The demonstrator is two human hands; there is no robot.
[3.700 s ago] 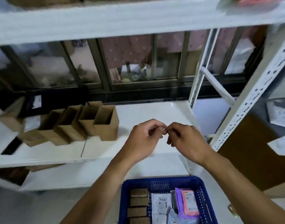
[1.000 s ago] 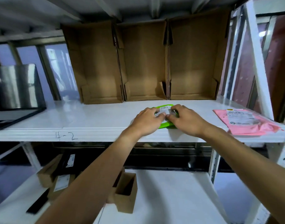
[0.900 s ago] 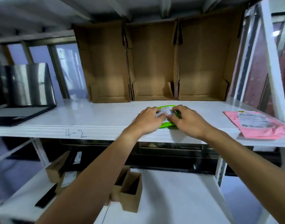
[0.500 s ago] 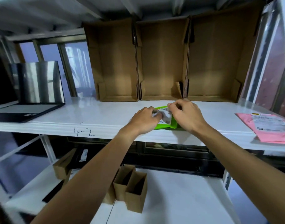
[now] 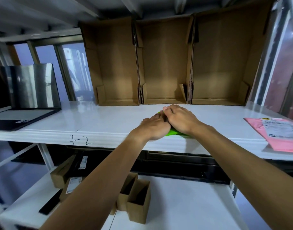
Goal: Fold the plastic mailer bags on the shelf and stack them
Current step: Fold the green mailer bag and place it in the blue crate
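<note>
Both hands lie flat on a green bag (image 5: 171, 132) on the white shelf (image 5: 109, 123). The left hand (image 5: 153, 126) and the right hand (image 5: 179, 120) touch each other side by side. Their fingers are stretched out and press down; they do not grip the bag. The green bag is near the front edge of the shelf, in the middle. Most of it is hidden under the hands, so only a small green bit shows by the wrists and a tiny corner by the fingertips.

A pink bag (image 5: 278, 133) with a white label lies flat at the right end of the same shelf, well apart from the hands. Three open brown boxes (image 5: 165, 63) stand in a row at the far side of the shelf. A dark laptop (image 5: 26, 97) sits open at the left end. The marks "4-2" (image 5: 80, 140) are written on the front edge of the shelf. Small brown boxes (image 5: 135, 196) stand on the lower shelf.
</note>
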